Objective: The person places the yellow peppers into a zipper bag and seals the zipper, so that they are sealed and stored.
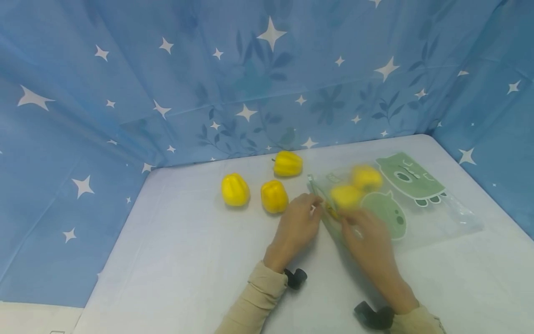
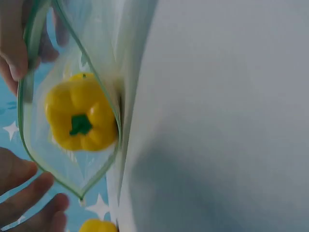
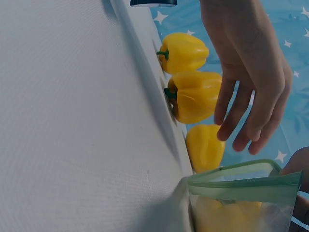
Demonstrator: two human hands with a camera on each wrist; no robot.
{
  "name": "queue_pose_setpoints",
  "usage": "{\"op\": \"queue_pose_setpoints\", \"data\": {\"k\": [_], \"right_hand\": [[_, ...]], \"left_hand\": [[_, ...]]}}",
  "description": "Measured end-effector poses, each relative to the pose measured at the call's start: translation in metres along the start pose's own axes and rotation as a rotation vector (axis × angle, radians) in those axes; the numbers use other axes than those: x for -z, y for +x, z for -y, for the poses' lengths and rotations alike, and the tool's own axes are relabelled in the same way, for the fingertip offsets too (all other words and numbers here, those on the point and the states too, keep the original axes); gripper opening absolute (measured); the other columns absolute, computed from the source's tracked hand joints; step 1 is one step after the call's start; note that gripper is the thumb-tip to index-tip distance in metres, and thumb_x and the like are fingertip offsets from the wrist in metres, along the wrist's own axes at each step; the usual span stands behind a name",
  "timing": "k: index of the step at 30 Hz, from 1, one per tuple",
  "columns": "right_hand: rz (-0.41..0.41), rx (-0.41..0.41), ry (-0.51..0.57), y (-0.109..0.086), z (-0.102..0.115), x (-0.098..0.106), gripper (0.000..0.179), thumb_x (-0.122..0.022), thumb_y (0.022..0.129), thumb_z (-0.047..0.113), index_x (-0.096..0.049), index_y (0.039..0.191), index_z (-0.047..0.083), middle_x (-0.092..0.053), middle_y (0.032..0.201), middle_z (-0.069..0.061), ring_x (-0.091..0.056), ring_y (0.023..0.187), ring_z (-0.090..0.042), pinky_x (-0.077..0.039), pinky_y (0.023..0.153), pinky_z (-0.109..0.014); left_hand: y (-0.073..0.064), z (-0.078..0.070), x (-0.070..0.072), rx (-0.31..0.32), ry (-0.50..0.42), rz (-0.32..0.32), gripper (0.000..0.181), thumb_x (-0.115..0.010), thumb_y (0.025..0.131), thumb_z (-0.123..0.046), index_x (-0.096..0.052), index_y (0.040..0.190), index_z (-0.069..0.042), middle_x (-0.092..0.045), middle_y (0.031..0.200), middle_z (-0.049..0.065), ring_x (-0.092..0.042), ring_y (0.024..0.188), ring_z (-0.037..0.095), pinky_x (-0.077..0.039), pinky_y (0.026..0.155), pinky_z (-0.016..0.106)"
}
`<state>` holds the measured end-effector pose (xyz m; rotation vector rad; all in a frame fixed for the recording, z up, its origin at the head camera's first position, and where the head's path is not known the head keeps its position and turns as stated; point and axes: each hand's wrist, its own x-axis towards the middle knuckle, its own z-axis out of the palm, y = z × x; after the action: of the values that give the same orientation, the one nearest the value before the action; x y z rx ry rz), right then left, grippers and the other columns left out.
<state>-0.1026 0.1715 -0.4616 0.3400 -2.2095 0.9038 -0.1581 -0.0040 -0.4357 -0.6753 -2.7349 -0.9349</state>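
While the right hand (image 1: 371,239) pinches the rim of the bag (image 1: 385,211), the left hand (image 1: 297,226) is just beside the bag's mouth, its fingers loose, parted and holding nothing; whether a fingertip touches the rim, I cannot tell. At least two bagged peppers (image 1: 346,197) lie inside the bag, one with its green stem (image 2: 81,124) facing out through the gaping mouth. Left of the bag, three loose peppers (image 1: 274,196) sit on the counter (image 1: 175,260), two fairly near its mouth and one farther off. The bag itself rests on the counter, see-through, with green prints (image 1: 410,178). Beyond the bag hangs a blue curtain (image 1: 233,69) with white stars.
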Motion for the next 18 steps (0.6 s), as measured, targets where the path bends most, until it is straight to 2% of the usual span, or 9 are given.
{"op": "queue_pose_setpoints", "data": {"k": [5, 8, 10, 14, 18], "right_hand": [[-0.008, 0.004, 0.01, 0.0, 0.0, 0.0, 0.021, -0.073, 0.082, -0.008, -0.077, 0.1, 0.002, -0.075, 0.09, -0.011, -0.067, 0.081, -0.026, -0.048, 0.08, -0.029], [-0.015, 0.018, 0.019, 0.0, -0.001, 0.0, 0.021, -0.073, 0.082, -0.009, -0.076, 0.1, 0.001, -0.075, 0.089, -0.011, -0.066, 0.081, -0.026, -0.049, 0.079, -0.029], [-0.022, 0.028, 0.024, 0.0, -0.001, 0.0, 0.021, -0.073, 0.081, -0.009, -0.076, 0.099, 0.001, -0.075, 0.089, -0.011, -0.066, 0.08, -0.026, -0.049, 0.079, -0.029], [-0.026, 0.029, 0.02, -0.001, -0.001, -0.001, 0.019, -0.073, 0.082, -0.008, -0.075, 0.099, 0.0, -0.074, 0.089, -0.011, -0.066, 0.08, -0.026, -0.049, 0.078, -0.027], [-0.018, 0.02, 0.013, -0.001, 0.0, 0.0, 0.02, -0.074, 0.082, -0.009, -0.076, 0.1, 0.001, -0.075, 0.09, -0.011, -0.066, 0.08, -0.026, -0.049, 0.079, -0.024]], "left_hand": [[0.001, 0.005, 0.01, -0.07, 0.126, -0.119, 0.02, -0.064, 0.101, -0.011, -0.07, 0.12, -0.008, -0.072, 0.112, 0.004, -0.067, 0.1, 0.02, -0.058, 0.089, 0.03], [0.003, 0.01, 0.012, -0.121, 0.243, -0.196, 0.02, -0.066, 0.1, -0.011, -0.07, 0.119, -0.01, -0.071, 0.111, 0.003, -0.065, 0.1, 0.019, -0.057, 0.09, 0.029], [0.004, 0.014, 0.013, -0.133, 0.322, -0.244, 0.021, -0.069, 0.099, -0.012, -0.071, 0.119, -0.013, -0.071, 0.112, 0.002, -0.065, 0.104, 0.019, -0.056, 0.093, 0.03], [0.006, 0.02, 0.014, -0.114, 0.461, -0.315, 0.024, -0.074, 0.095, -0.016, -0.072, 0.119, -0.015, -0.069, 0.118, 0.002, -0.061, 0.115, 0.024, -0.053, 0.097, 0.038], [0.005, 0.024, 0.017, -0.063, 0.562, -0.33, 0.035, -0.077, 0.093, -0.021, -0.069, 0.126, -0.013, -0.067, 0.129, 0.008, -0.057, 0.125, 0.03, -0.051, 0.101, 0.044]]}}
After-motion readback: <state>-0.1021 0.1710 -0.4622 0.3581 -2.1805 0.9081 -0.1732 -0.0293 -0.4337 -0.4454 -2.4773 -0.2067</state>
